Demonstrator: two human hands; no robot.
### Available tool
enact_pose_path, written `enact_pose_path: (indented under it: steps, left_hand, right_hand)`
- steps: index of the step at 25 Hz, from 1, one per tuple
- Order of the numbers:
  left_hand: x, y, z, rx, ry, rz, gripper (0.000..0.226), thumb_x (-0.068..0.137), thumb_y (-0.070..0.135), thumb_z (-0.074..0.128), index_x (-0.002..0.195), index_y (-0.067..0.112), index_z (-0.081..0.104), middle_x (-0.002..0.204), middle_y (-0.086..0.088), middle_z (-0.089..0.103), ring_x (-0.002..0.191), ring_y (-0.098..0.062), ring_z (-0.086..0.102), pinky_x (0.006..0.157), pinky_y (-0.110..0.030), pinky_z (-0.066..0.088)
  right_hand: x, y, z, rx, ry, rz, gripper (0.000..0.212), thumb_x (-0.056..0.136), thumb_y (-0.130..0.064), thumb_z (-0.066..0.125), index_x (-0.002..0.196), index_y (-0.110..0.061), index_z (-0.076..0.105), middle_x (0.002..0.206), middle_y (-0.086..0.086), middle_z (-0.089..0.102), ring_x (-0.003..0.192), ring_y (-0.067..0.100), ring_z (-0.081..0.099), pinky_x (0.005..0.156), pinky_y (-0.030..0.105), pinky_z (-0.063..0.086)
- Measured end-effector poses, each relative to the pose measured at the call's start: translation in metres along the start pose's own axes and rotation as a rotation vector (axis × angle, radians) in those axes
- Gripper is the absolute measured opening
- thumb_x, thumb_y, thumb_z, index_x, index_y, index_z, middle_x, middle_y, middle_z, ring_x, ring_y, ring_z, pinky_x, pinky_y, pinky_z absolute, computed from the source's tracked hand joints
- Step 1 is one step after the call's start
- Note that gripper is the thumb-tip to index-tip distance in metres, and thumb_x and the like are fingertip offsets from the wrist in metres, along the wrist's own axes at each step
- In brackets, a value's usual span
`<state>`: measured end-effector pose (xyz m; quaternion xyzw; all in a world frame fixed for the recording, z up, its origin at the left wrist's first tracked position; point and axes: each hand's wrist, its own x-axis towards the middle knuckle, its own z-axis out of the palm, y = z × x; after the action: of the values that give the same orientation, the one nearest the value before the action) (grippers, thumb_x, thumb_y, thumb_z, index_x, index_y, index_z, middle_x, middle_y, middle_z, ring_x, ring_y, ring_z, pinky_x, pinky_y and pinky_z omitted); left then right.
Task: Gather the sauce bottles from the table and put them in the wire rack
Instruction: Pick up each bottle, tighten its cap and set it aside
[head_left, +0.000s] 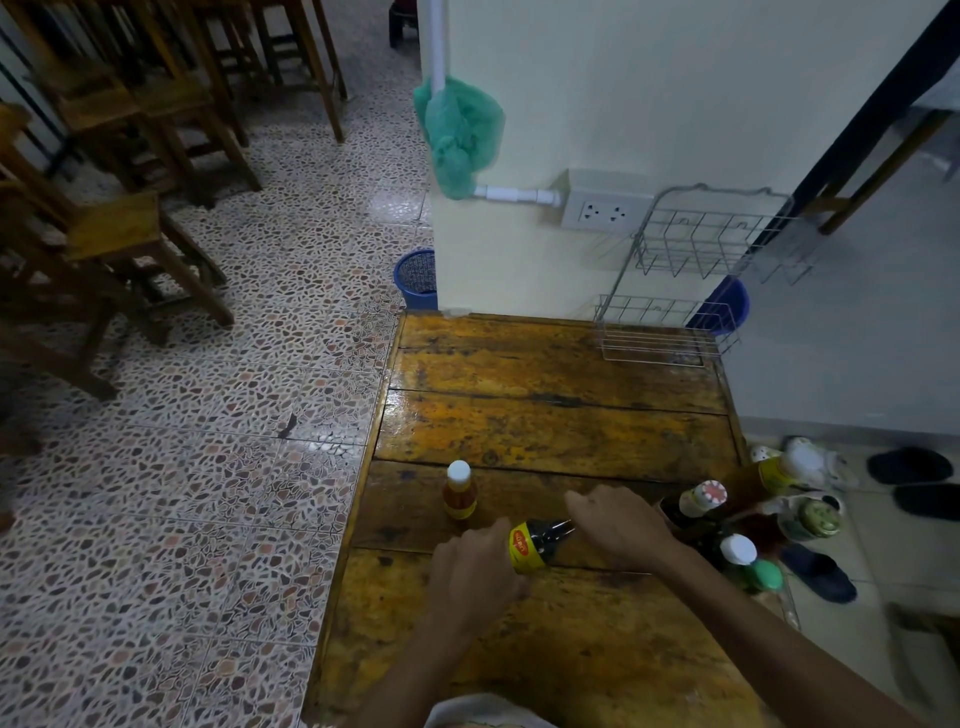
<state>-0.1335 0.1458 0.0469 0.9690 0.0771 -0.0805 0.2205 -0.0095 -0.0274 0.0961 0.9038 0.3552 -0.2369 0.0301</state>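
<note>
Altogether 2 hands (550, 545), 1 dark sauce bottle (535, 543), 1 orange bottle (459, 491), 1 wire rack (691, 280).

Blue bin (417, 280), wooden chairs (119, 228) — sandals (818, 571) on floor.

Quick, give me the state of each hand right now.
Left hand: grips the dark sauce bottle with the yellow label, tilted over the table.
Right hand: over the table by that bottle's neck, holding nothing visible; open or shut cannot be told.

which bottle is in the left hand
The dark bottle with the yellow label; the left hand grips it tilted. The orange bottle stands alone, untouched.
</note>
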Motion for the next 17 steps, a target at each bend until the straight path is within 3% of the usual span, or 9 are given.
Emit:
enact_pose_path:
  steps: [4,6,9,13,17]
  left_hand:
    - [-0.003,0.004,0.001,0.02,0.081,0.008,0.038,0.082,0.053,0.072,0.108,0.029,0.057,0.094,0.007,0.072,0.077,-0.011,0.07,0.061,-0.024,0.044]
    - [0.002,0.003,-0.004,-0.018,0.074,0.007,0.039,0.082,0.051,0.075,0.106,0.027,0.057,0.092,0.007,0.072,0.077,-0.012,0.07,0.062,-0.026,0.05]
    - [0.012,-0.003,-0.018,-0.125,-0.045,0.036,0.039,0.077,0.049,0.077,0.102,0.028,0.056,0.09,0.008,0.071,0.076,-0.012,0.068,0.068,-0.03,0.057]
    - [0.02,-0.005,-0.029,-0.267,-0.246,0.049,0.045,0.07,0.048,0.08,0.104,0.026,0.061,0.09,0.007,0.071,0.076,-0.012,0.069,0.071,-0.035,0.061]
    - [0.021,-0.003,-0.027,-0.355,-0.312,0.052,0.043,0.066,0.046,0.078,0.101,0.026,0.064,0.088,0.005,0.072,0.074,-0.016,0.071,0.069,-0.044,0.062]
  right_hand:
    - [-0.004,-0.004,-0.002,0.245,0.079,0.119,0.009,0.103,-0.021,0.044,0.101,-0.012,0.046,0.075,0.002,0.048,0.066,0.019,0.053,0.053,0.033,0.039]
    - [-0.007,-0.01,0.001,0.331,0.209,0.201,0.017,0.104,-0.027,0.045,0.092,-0.016,0.051,0.074,0.001,0.055,0.067,0.019,0.057,0.055,0.032,0.039]
    - [-0.008,-0.012,0.003,0.554,0.368,0.281,0.052,0.104,-0.035,0.044,0.055,-0.019,0.04,0.049,-0.001,0.04,0.044,0.01,0.035,0.049,0.032,0.027]
    - [-0.012,-0.01,0.0,0.621,0.44,0.23,0.058,0.102,-0.031,0.048,0.047,-0.016,0.038,0.041,-0.001,0.034,0.038,0.015,0.028,0.046,0.031,0.02]
    - [-0.016,-0.008,-0.005,0.599,0.521,0.167,0.056,0.093,-0.047,0.037,0.044,-0.02,0.032,0.039,-0.003,0.03,0.038,0.016,0.029,0.044,0.029,0.017]
